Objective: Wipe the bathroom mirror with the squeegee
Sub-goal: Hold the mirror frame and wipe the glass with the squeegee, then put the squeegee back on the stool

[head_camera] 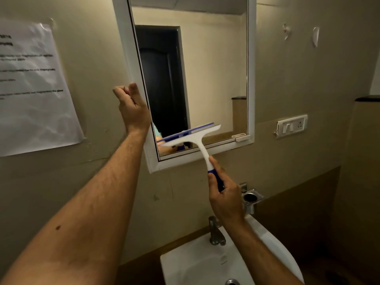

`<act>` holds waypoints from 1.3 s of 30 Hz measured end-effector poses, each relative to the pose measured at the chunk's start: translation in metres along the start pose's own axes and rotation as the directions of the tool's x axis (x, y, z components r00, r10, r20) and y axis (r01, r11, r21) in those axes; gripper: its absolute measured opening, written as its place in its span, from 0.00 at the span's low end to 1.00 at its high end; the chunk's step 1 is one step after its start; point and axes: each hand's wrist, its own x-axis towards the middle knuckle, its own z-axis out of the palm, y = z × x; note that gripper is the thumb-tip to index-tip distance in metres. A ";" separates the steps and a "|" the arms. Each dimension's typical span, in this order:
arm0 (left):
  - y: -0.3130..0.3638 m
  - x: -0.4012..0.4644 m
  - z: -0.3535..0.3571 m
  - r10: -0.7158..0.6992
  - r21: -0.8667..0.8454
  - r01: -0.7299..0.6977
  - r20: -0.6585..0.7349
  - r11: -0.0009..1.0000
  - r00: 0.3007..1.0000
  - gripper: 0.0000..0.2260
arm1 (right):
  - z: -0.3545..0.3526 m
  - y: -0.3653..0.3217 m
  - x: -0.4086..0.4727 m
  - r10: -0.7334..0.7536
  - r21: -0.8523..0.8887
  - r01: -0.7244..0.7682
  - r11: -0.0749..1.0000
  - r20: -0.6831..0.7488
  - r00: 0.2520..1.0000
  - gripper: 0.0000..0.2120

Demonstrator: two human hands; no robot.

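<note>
A white-framed mirror hangs on the beige wall and reflects a dark doorway. A white squeegee with a blue rubber blade and blue grip lies against the lower part of the glass, its blade slanting up to the right. My right hand is closed around the blue grip below the frame. My left hand rests at the left edge of the mirror frame, fingers curled at its outer edge.
A white washbasin with a metal tap sits below. A chrome holder is fixed right of my right hand. A switch plate is right of the mirror, a printed paper sheet on the left wall.
</note>
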 end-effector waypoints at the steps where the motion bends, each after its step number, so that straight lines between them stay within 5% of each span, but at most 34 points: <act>1: -0.001 0.000 0.000 0.001 -0.002 -0.001 0.008 1.000 1.000 0.09 | 0.002 -0.006 0.008 -0.014 0.005 0.014 1.000 -0.010 1.000 0.21; 17: -0.005 0.000 -0.001 -0.024 -0.006 0.025 0.055 1.000 0.998 0.11 | -0.005 0.009 0.001 0.020 -0.028 -0.019 0.999 0.061 0.998 0.21; 25: -0.002 -0.001 -0.008 -0.087 0.012 0.086 0.124 0.996 0.988 0.10 | -0.011 -0.016 0.024 0.012 0.041 -0.011 0.999 -0.038 0.999 0.24; 35: -0.050 -0.058 -0.085 -0.171 0.298 0.121 0.147 0.947 0.974 0.18 | 0.027 -0.051 0.012 0.031 0.186 -0.029 0.982 -0.013 0.999 0.27; 39: -0.074 -0.062 -0.132 -0.064 0.418 -0.019 0.185 0.908 0.981 0.25 | 0.061 -0.060 -0.003 0.042 0.212 -0.041 0.976 0.002 0.999 0.26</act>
